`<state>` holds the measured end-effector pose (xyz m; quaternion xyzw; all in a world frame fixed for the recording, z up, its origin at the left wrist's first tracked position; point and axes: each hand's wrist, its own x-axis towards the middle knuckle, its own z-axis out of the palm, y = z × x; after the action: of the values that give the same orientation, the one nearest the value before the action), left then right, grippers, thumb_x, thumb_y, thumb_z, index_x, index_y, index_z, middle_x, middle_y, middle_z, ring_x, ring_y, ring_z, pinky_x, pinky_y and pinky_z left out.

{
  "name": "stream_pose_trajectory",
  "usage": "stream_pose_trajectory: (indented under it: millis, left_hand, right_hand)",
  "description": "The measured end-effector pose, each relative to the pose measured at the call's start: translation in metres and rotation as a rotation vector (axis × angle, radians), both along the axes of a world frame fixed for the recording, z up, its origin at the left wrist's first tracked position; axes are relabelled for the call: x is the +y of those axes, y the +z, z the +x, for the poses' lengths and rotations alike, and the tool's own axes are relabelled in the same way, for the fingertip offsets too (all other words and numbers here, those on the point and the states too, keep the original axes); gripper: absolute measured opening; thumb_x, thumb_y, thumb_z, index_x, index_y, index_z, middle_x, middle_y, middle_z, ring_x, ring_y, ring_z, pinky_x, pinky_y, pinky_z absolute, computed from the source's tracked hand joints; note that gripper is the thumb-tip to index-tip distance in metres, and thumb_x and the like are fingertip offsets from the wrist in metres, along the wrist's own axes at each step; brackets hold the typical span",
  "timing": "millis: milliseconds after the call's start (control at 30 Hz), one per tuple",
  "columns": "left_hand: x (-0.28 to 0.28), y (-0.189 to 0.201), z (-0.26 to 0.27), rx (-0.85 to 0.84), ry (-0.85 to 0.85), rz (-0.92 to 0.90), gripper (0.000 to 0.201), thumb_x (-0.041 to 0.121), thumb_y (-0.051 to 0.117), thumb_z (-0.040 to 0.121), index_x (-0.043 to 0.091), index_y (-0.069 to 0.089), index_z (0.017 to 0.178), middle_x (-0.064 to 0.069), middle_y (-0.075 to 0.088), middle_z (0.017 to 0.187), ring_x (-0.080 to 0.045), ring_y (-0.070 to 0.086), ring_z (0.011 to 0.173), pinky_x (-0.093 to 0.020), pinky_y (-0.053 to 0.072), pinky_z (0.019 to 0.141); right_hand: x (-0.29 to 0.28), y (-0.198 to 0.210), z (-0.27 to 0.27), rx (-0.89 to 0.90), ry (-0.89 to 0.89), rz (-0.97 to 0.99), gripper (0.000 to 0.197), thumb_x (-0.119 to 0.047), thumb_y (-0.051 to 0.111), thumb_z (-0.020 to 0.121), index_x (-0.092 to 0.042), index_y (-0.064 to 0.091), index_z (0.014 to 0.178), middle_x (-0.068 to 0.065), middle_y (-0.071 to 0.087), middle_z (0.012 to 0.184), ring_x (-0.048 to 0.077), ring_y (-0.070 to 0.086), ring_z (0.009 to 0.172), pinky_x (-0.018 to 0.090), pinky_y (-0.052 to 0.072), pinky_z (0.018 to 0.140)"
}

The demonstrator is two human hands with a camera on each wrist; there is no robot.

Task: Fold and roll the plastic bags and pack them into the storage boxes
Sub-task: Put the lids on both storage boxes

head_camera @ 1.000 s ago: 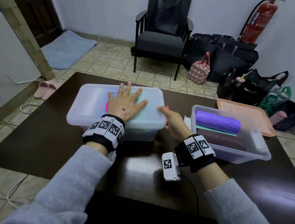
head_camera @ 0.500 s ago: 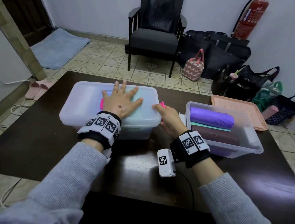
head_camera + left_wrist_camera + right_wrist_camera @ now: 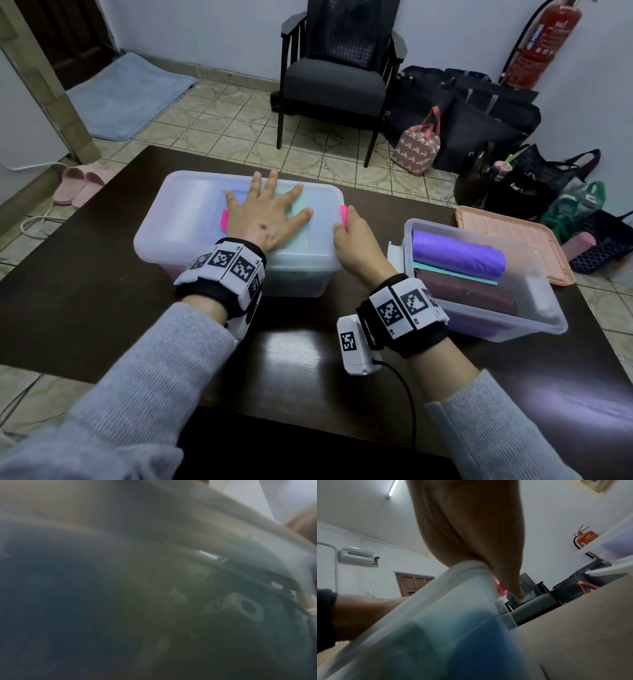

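Lidded box (image 3: 191, 219) — open box (image 3: 534, 308), rolled bags (image 3: 459, 257)

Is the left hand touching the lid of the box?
Touching. In the head view the left hand lies flat with fingers spread on the lid of the closed box, no gap showing beneath the palm. The left wrist view is too blurred to help.
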<state>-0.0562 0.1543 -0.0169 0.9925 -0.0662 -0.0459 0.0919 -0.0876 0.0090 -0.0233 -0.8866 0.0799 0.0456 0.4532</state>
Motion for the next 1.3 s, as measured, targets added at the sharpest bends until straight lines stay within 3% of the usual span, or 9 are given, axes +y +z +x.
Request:
stream_pose_trajectory:
  millis: [233, 367, 433, 500, 633, 867, 1067, 1200, 1300]
  left_hand:
    - [0.001, 0.001, -0.003, -0.014, -0.008, -0.039, 0.060, 0.064, 0.017, 0.092, 0.042, 0.010, 0.148, 0.000, -0.007, 0.159, -0.020, -0.011, 0.146, -0.060, -0.002, 0.111]
    - [0.009, 0.007, -0.002, -0.087, 0.036, -0.340, 0.055, 0.046, 0.032, 0.098, 0.029, 0.021, 0.149, -0.002, 0.010, 0.158, -0.018, 0.003, 0.146, -0.052, 0.004, 0.115]
    - [0.024, 0.012, -0.003, -0.220, 0.096, -0.414, 0.050, 0.032, 0.040, 0.098, 0.020, 0.031, 0.145, -0.006, 0.022, 0.155, -0.020, 0.015, 0.144, -0.046, 0.014, 0.115]
    - [0.047, 0.015, -0.007, -0.303, 0.231, -0.312, 0.048, 0.026, 0.042, 0.096, 0.018, 0.034, 0.143, -0.008, 0.026, 0.153, -0.025, 0.019, 0.143, -0.048, 0.017, 0.114]
    - [0.090, 0.019, -0.023, -0.212, 0.588, -0.207, 0.049, 0.031, 0.040, 0.096, 0.006, 0.035, 0.139, -0.017, 0.030, 0.148, -0.037, 0.027, 0.136, -0.053, 0.023, 0.108]
    - [0.117, 0.006, -0.033, 0.066, 0.800, -0.668, 0.074, 0.053, 0.045, 0.091, -0.002, 0.032, 0.139, -0.023, 0.038, 0.143, -0.038, 0.038, 0.131, -0.041, 0.032, 0.104]
    - [0.114, 0.005, -0.035, 0.059, 0.895, -0.919, 0.095, 0.047, 0.054, 0.090, -0.001, -0.005, 0.148, -0.016, 0.025, 0.153, -0.032, 0.024, 0.140, -0.036, 0.024, 0.111]
    - [0.114, 0.000, -0.035, 0.045, 0.947, -0.955, 0.079, 0.049, 0.058, 0.085, -0.002, 0.032, 0.140, -0.016, 0.040, 0.143, -0.031, 0.039, 0.132, -0.033, 0.035, 0.102]
    - [0.113, 0.000, -0.035, 0.002, 0.936, -0.981, 0.067, 0.045, 0.059, 0.086, 0.002, 0.044, 0.135, -0.016, 0.043, 0.141, -0.031, 0.041, 0.130, -0.032, 0.035, 0.102]
  right_hand:
    - [-0.001, 0.006, -0.005, 0.075, 0.051, -0.058, 0.057, -0.018, 0.027, 0.102, -0.005, 0.000, 0.151, 0.012, 0.016, 0.157, 0.025, 0.021, 0.143, 0.025, 0.021, 0.109]
    - [0.001, 0.011, -0.006, -0.051, 0.042, -0.250, 0.059, -0.031, 0.030, 0.102, -0.013, 0.003, 0.151, 0.011, -0.003, 0.159, 0.027, -0.007, 0.146, 0.042, 0.001, 0.117]
    - [0.010, 0.020, -0.005, -0.161, 0.085, -0.344, 0.055, -0.032, 0.031, 0.101, -0.018, 0.010, 0.151, 0.010, 0.002, 0.159, 0.026, -0.007, 0.146, 0.047, 0.001, 0.116]
    - [0.024, 0.028, -0.001, -0.187, 0.190, -0.391, 0.052, -0.033, 0.029, 0.102, -0.023, 0.015, 0.150, 0.008, 0.003, 0.159, 0.025, -0.008, 0.146, 0.048, 0.000, 0.116]
    - [0.061, 0.032, 0.008, -0.056, 0.364, -0.492, 0.054, -0.040, 0.024, 0.102, -0.023, 0.010, 0.151, 0.009, -0.005, 0.159, 0.028, -0.012, 0.145, 0.051, 0.000, 0.115]
    - [0.097, 0.021, 0.010, 0.060, 0.309, -0.639, 0.073, -0.075, 0.022, 0.085, -0.041, 0.006, 0.148, 0.006, -0.012, 0.158, 0.037, -0.020, 0.142, 0.065, -0.013, 0.106]
    - [0.094, 0.019, 0.011, 0.044, 0.321, -0.711, 0.080, -0.082, 0.025, 0.079, -0.044, 0.007, 0.147, 0.005, -0.010, 0.159, 0.040, -0.011, 0.143, 0.069, -0.005, 0.104]
    - [0.096, 0.018, 0.011, 0.059, 0.317, -0.710, 0.080, -0.081, 0.025, 0.079, -0.044, 0.006, 0.147, 0.004, -0.012, 0.159, 0.040, -0.013, 0.143, 0.070, -0.006, 0.105]
    - [0.096, 0.017, 0.012, 0.082, 0.312, -0.693, 0.080, -0.080, 0.025, 0.080, -0.044, 0.002, 0.147, 0.004, -0.018, 0.157, 0.039, -0.018, 0.142, 0.069, -0.010, 0.104]
